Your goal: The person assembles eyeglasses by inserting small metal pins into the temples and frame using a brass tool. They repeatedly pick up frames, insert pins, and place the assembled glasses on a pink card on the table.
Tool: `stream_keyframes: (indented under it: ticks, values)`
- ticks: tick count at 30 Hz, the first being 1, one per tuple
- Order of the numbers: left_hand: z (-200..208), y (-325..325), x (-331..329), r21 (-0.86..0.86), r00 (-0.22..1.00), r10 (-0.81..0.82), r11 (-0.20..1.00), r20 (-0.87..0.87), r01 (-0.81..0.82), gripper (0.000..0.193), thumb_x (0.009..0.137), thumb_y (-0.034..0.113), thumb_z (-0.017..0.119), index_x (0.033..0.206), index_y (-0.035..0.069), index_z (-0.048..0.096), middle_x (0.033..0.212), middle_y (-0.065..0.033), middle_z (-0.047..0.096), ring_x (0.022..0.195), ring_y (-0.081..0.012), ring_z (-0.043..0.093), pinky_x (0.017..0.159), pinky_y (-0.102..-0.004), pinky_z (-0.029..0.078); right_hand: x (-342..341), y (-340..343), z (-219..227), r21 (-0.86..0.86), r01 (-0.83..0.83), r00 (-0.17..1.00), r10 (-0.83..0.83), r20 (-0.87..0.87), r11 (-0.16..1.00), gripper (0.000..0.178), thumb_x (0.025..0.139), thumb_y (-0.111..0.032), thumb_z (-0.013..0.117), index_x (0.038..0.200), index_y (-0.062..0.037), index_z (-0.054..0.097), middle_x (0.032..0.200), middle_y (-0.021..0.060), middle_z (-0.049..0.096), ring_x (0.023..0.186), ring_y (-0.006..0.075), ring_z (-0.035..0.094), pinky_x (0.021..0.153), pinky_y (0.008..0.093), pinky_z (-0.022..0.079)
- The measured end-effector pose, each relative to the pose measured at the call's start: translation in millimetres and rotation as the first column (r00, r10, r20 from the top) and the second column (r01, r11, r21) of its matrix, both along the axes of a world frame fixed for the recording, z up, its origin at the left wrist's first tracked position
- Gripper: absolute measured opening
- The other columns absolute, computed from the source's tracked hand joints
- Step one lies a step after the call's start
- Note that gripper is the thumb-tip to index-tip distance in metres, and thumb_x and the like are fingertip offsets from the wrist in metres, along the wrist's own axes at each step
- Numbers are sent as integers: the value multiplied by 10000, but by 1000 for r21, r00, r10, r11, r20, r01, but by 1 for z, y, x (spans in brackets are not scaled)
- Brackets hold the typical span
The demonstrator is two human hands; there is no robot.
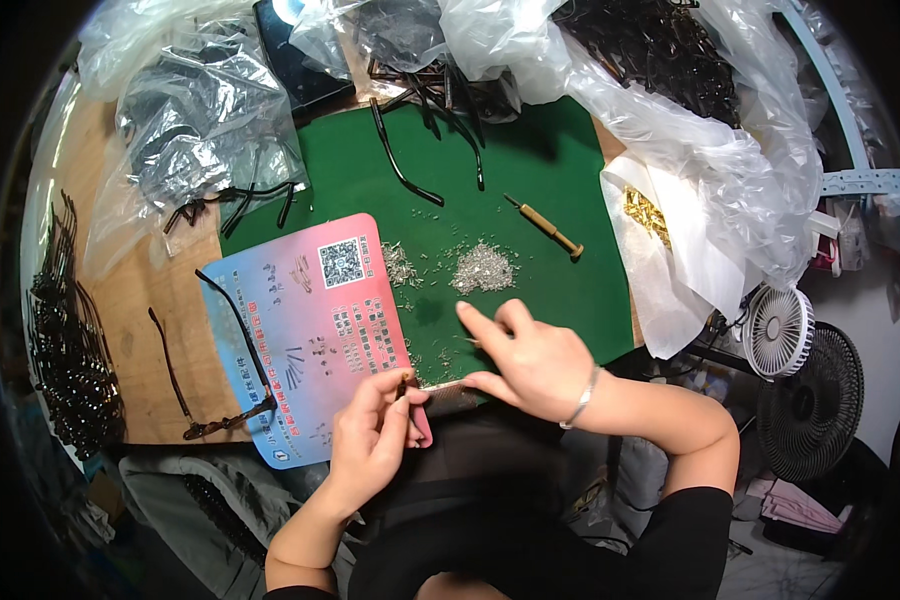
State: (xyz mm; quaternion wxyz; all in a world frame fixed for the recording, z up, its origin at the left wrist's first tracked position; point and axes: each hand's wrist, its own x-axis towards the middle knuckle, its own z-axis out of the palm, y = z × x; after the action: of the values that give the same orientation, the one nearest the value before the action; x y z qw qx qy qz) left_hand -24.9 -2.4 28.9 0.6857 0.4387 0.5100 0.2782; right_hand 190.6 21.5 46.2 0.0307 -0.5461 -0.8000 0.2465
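Observation:
My left hand (368,432) is closed at the table's near edge, pinching a small dark piece (403,388) between thumb and fingers; most of it is hidden, so its kind is unclear. My right hand (530,362) hovers low over the green mat (560,150), index finger stretched forward and thumb apart. Just beyond that fingertip lies a heap of tiny silver screws (484,268), with a smaller pile of screws (398,266) to its left. A brass-handled screwdriver (548,229) rests farther right. Under my left hand is a pink and blue printed mat (315,300).
Eyeglass frame (232,418) with temples lies at left, beside a stack of dark frames (70,350). Loose black temples (400,165) lie at the back. Plastic bags (210,110) and a bag of dark parts (660,50) line the far side. Fans (778,328) stand right.

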Motion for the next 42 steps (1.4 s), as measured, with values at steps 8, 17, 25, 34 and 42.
stream_keyframes:
  ticks: [8, 17, 25, 34, 42]
  values:
    - [-16, 2, 11, 2, 999, 30, 1000, 26, -30, 246, 903, -6, 446, 1148, -26, 467, 920, -108, 643, 571, -62, 558, 502, -216, 503, 19, -4, 3, -112, 168, 967, -186, -175, 979, 471, 802, -208, 624, 1180, -44, 395, 966, 170, 435, 727, 350, 582, 622, 419, 505]
    - [-17, 1, 15, 259, 991, 8, 966, -135, 27, 230, 875, -37, 464, 1103, -32, 500, 820, -91, 665, 496, -80, 565, 464, -222, 470, 13, -12, -7, 114, 115, 993, -115, -7, 987, 429, 767, -114, 624, 1183, -97, 518, 887, 111, 456, 653, 232, 584, 488, 329, 501]
    - [-24, 1, 16, 361, 987, 14, 931, -162, 46, 232, 847, -67, 492, 1075, -38, 526, 802, -93, 668, 491, -74, 567, 463, -220, 463, 12, -11, -16, 227, 65, 997, -75, 37, 972, 470, 700, -94, 625, 1164, -117, 556, 848, 90, 479, 586, 187, 549, 457, 289, 486]
    - [-23, 2, 15, 311, 990, 2, 949, -144, 44, 232, 850, -67, 495, 1077, -35, 529, 815, -97, 668, 500, -78, 574, 468, -221, 467, 6, -9, -13, 230, 82, 993, -98, 60, 970, 388, 728, -90, 646, 1113, -97, 603, 840, 83, 500, 589, 186, 570, 463, 290, 473]
    - [-15, 2, 12, 172, 998, -3, 985, -69, 15, 228, 874, -51, 473, 1099, -44, 506, 838, -103, 663, 522, -76, 565, 480, -212, 466, 5, -9, -14, 246, 65, 993, -85, 75, 967, 427, 701, -82, 645, 1125, -108, 598, 845, 80, 507, 601, 184, 565, 475, 287, 474]
